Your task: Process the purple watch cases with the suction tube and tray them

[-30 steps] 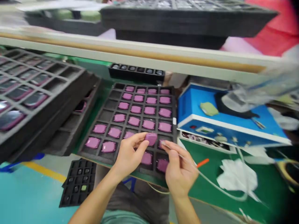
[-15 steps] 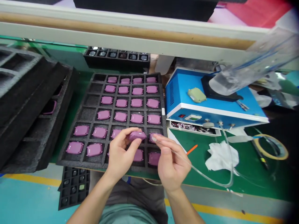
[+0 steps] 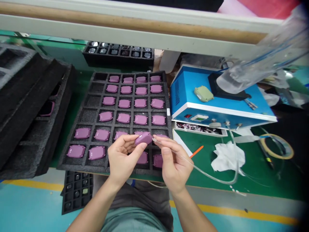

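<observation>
Visibly, left hand [image 3: 122, 158] holds purple casing [image 3: 144, 138], right hand [image 3: 176, 165] tubing [image 3: 205, 174]; white label [image 3: 168, 111] looks illegible.

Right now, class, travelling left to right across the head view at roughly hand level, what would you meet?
Stacked dark trays, left hand, purple case, right hand, orange stick, crumpled white tissue, yellowish tape roll.

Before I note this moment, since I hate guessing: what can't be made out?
All in the head view:
Clear tube: its tip is too small to tell whether it touches the purple case in the left hand.
Foam tray, front row, third compartment from left: hidden by that hand.
Markings on the stored cases: too small to read.
Tray stack: cut off by left edge.
</observation>
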Demonstrator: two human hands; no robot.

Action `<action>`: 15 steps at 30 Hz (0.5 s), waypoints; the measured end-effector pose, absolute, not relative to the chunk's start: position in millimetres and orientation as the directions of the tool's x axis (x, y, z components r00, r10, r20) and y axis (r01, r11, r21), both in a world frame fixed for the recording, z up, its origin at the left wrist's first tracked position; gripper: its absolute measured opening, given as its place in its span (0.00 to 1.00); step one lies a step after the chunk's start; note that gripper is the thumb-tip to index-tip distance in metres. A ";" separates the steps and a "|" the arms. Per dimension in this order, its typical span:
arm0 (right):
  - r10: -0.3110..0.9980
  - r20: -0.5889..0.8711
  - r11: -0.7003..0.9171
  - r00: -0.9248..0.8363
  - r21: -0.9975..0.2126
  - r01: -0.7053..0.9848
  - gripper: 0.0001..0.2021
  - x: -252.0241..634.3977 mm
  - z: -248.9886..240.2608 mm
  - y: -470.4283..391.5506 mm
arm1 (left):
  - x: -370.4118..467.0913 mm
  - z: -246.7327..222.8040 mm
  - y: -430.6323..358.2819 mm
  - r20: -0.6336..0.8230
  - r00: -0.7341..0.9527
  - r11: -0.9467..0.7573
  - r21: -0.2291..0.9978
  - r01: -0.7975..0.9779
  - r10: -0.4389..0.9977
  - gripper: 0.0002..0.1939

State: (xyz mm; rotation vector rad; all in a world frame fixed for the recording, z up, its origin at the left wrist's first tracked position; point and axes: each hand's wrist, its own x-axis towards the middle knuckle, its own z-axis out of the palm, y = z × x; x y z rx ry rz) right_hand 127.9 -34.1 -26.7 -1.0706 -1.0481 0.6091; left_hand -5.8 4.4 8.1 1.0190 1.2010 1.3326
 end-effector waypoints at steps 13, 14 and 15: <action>0.832 0.372 0.365 0.413 -0.926 0.099 0.09 128.2 -26.3 -34.1 | -4.9 8.5 3.3 0.018 -0.140 -0.028 0.998 -0.065 0.990 0.11; 0.833 0.368 0.362 0.412 -0.927 0.095 0.09 128.2 -26.2 -34.1 | -4.6 8.6 3.3 0.022 -0.139 -0.030 0.998 -0.061 0.990 0.11; 0.835 0.365 0.360 0.412 -0.928 0.092 0.09 128.2 -26.1 -34.2 | -4.4 8.8 3.2 0.023 -0.138 -0.031 0.998 -0.056 0.990 0.11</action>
